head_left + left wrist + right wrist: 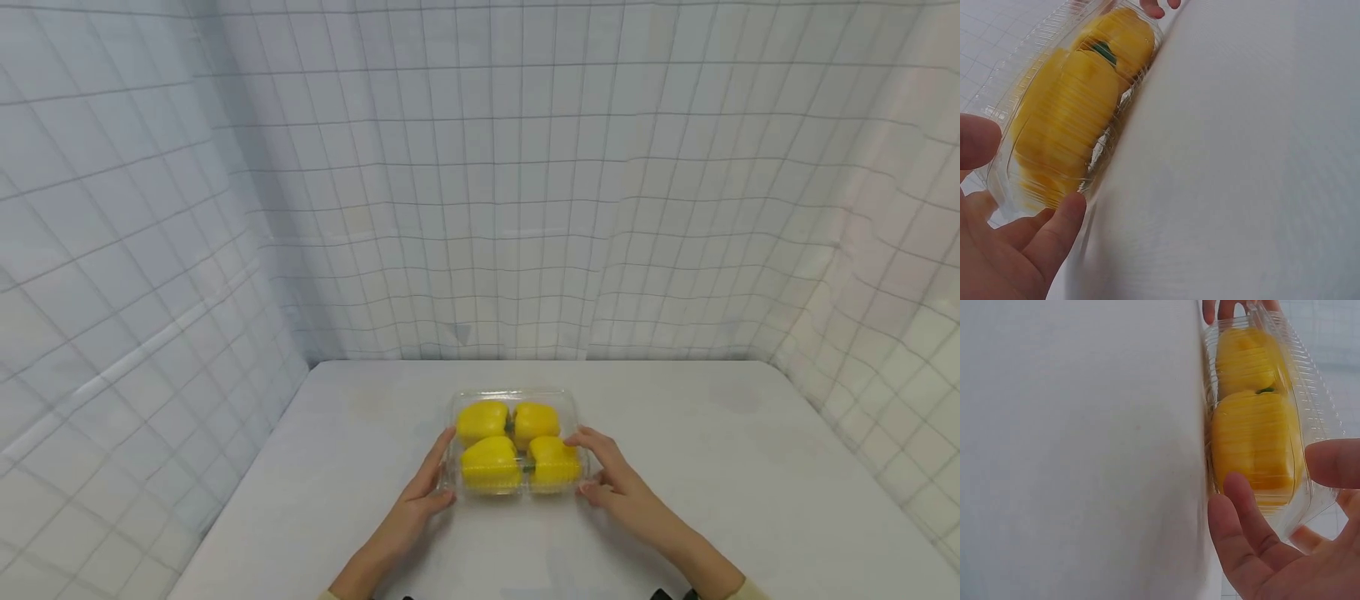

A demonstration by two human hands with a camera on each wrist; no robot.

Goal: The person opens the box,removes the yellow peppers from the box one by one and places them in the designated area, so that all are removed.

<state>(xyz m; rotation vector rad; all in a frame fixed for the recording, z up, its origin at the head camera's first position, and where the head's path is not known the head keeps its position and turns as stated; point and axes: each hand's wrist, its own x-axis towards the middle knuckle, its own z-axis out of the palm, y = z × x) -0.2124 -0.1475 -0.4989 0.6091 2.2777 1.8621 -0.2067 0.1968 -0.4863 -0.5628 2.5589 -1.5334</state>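
Note:
A clear plastic clamshell box (516, 392) sits on the white table, near its middle, with its lid down. Several yellow bell peppers (490, 467) lie inside in two rows, and their green stems show through the plastic. My left hand (420, 493) holds the box's left end, fingers spread over its side and front corner. At the opposite end my right hand (617, 483) grips the right side. In the left wrist view, fingertips of the left hand (1013, 250) touch the ridged wall low down. The right wrist view shows the right hand (1297, 562) around the other end.
The white table (360, 433) spreads out on both sides of the box. White curtains with a dark grid pattern (517, 208) hang behind the table and along its left and right sides.

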